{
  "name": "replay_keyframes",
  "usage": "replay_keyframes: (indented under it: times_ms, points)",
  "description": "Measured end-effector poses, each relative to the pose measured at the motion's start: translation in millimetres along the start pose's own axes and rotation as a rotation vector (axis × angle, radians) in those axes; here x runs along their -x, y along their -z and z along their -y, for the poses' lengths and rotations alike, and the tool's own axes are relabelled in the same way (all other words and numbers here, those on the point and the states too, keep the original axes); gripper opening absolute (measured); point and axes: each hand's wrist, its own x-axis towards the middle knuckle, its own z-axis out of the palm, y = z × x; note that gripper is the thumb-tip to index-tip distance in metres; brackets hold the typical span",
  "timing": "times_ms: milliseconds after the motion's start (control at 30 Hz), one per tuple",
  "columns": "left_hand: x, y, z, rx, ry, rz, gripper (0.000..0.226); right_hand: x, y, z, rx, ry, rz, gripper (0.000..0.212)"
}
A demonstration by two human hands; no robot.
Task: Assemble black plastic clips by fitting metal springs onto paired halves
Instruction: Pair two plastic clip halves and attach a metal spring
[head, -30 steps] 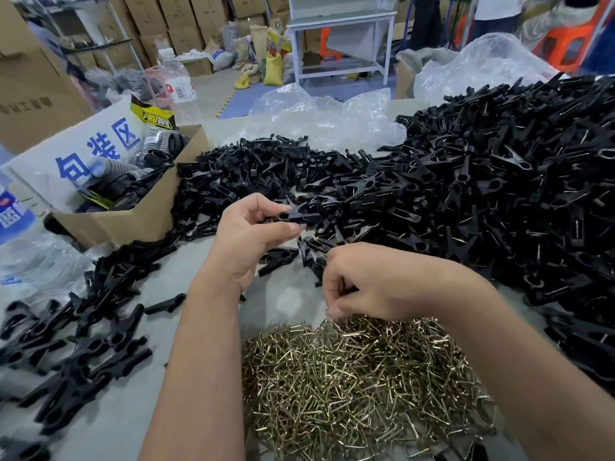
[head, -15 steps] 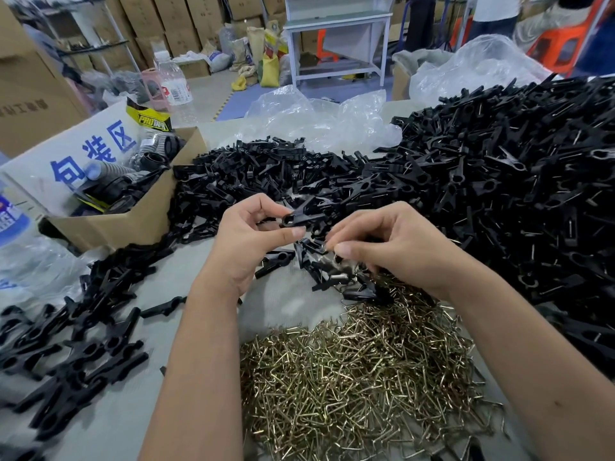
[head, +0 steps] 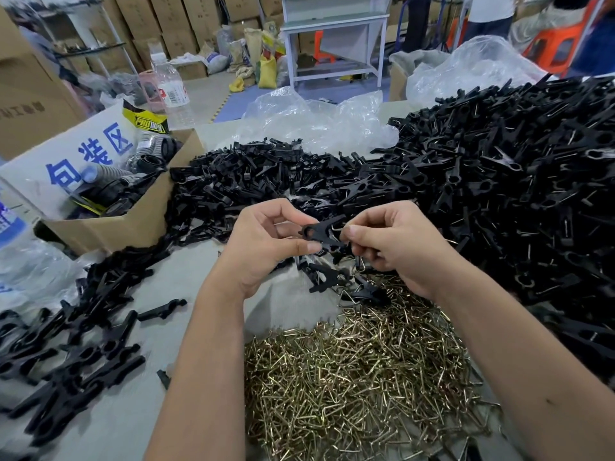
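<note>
A: Black plastic, two halves crossed over each other: that is the clip (head: pixel 324 235) the person is holding up between both hands, above the bare strip of table (head: pixel 186 271) and just short of the far heap.

B: How is the left hand (head: pixel 263 247) gripping it?

A: The thumb and fingers are closing on the ring end of the paired halves, pinching them so they are staying aligned. I judge that this hand is acting as the fixture.

B: And the right hand (head: pixel 396 247)?

A: Its fingers are curling in and pinching at the opposite end of the clip. A spring may be sitting under those fingertips, but they are covering the spot, so I cannot tell.

B: Why is the work being held so high?

A: Probably to keep it off the loose parts and in clear sight while the spring is being seated.

B: The stock is lying where?

A: The brass-coloured metal springs (head: pixel 359 377) are lying in a heap directly under the wrists, nearest the body, so the right hand is only needing a short drop to fetch one. Loose black halves (head: pixel 239 181) are piling up just beyond the hands. The large mound at the right (head: pixel 499 181) is showing wire glints, so those are likely finished clips. More black pieces (head: pixel 66 354) are spreading along the left edge, beside a cardboard box (head: pixel 133 224).

B: Stage of the cycle?

A: Fitting, by my reading; this clip is not yet released.
</note>
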Motion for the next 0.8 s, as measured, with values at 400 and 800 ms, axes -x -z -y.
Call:
replay_keyframes:
  times_ms: [400, 800]
  points:
    - [-0.6, -3.3, 1.8, -0.134, 0.036, 0.024, 0.032, 1.2, -2.0, 0.4, 0.143, -0.015, -0.062, 0.022]
    - [1.0, -5.8, -4.1, 0.088, 0.001, 0.02, 0.033, 4.3, -4.1, 0.6, -0.354, -0.054, 0.1, 0.021]
